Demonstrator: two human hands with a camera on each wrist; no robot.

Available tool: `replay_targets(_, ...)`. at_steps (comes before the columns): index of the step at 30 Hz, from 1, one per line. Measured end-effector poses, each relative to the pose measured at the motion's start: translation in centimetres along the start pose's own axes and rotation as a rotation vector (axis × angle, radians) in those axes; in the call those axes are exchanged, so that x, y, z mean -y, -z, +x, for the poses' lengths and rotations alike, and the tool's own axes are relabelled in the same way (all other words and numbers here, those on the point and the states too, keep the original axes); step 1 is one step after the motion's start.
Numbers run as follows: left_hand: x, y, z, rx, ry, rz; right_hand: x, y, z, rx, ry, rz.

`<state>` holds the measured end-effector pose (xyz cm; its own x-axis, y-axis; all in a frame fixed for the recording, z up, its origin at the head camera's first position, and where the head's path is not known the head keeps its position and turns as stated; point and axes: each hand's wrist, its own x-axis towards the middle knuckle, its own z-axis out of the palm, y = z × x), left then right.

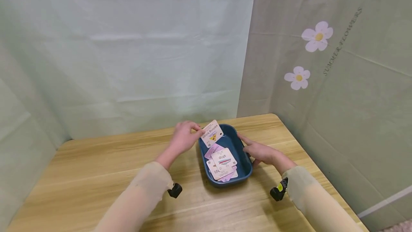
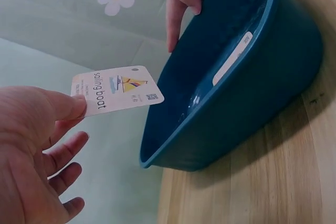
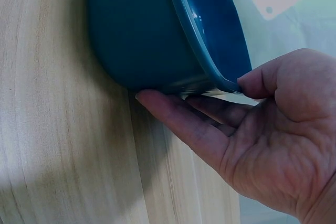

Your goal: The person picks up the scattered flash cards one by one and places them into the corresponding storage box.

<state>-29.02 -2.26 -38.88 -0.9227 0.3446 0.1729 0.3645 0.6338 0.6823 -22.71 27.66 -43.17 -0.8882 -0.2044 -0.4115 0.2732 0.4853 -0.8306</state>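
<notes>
A white card (image 1: 212, 134) printed "sailing boat" is pinched between the thumb and a finger of my left hand (image 1: 186, 137). It is held over the far left end of a blue plastic bin (image 1: 239, 144), above the rim; its boat picture shows in the left wrist view. The other left fingers (image 2: 67, 177) are spread below it. On the bin's right side, my right hand (image 1: 262, 152) holds the wall, its thumb at the rim and its fingers against the outside. Several cards lie overlapped in the bin, a "ship" card (image 1: 224, 158) on top.
The bin stands on a wood-grain table (image 1: 106, 174) near its back edge. Pale cloth curtains (image 1: 145, 53) hang behind and to the right, the right one printed with white flowers (image 1: 317, 37). Each wrist wears a small black camera (image 1: 175, 190).
</notes>
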Motion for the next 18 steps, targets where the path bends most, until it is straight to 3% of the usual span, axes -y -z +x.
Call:
replay_targets(7, -0.4, -1.5, 0.8, -0.003, -0.009, 0.118, 0.1, 0.2, 0.1, 0.006, 0.003, -0.001)
replay_targets(18, -0.9, -4.0, 1.5, 0.053, -0.006, 0.334, 0.0, -0.1, 0.0, -0.013, -0.002, 0.006)
